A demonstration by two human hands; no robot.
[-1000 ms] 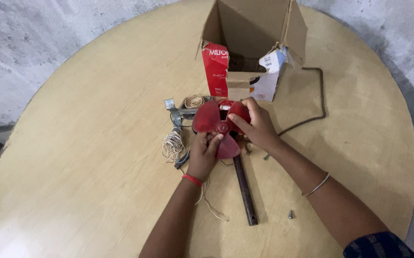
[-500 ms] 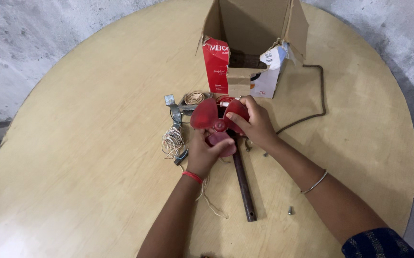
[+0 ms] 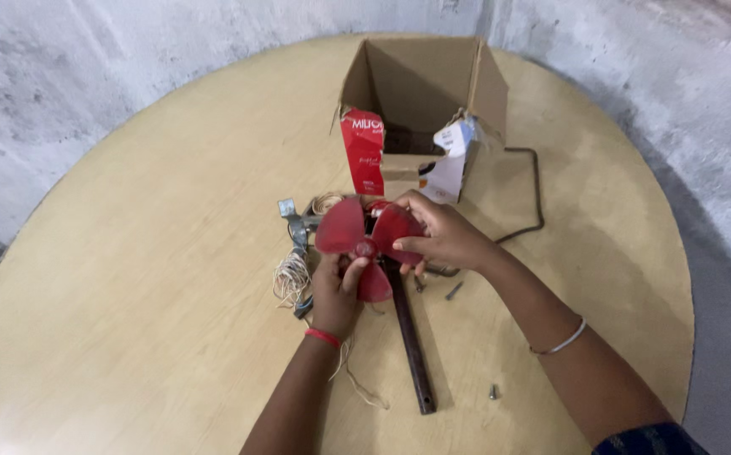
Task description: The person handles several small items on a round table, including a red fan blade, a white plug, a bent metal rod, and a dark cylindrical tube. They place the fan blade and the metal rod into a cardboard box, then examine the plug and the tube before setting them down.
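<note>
Turned red three-bladed fan (image 3: 364,243), both hands.

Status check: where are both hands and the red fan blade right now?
Left hand grips the red fan blade from below. Right hand pinches its right lobe. Dark metal rod and wire bundle lie close underneath.

A thin red band (image 3: 323,337) circles the left wrist. The right wrist wears a slim silver bangle (image 3: 558,345). A dark blue patterned sleeve (image 3: 648,441) covers the right upper arm.
</note>
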